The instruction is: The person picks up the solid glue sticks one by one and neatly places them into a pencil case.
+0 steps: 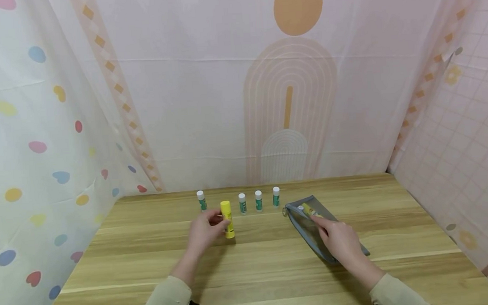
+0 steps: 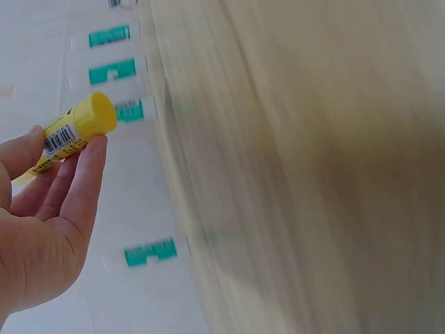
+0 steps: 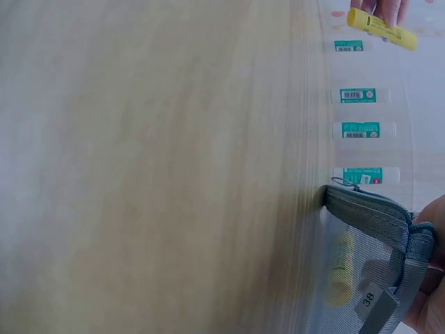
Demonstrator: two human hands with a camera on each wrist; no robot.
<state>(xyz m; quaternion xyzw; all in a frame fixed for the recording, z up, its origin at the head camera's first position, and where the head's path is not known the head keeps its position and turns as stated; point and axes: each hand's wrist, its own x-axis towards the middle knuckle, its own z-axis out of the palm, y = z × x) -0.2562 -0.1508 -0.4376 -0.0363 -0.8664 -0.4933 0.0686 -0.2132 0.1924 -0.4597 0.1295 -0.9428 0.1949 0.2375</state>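
Observation:
Between the thumb and fingers of my left hand, a yellow glue stick is held upright, close to the table or on it. Its barcode shows in the left wrist view. My right hand grips the edge of a grey mesh zip pouch, whose mouth gapes. Inside the pouch another yellow glue stick shows through the mesh; some of the right fingers are hidden by the pouch.
Several green glue sticks with white caps stand along the back: one behind my left hand, others between the hands, the rightmost near the pouch. A patterned curtain hangs behind the wooden table.

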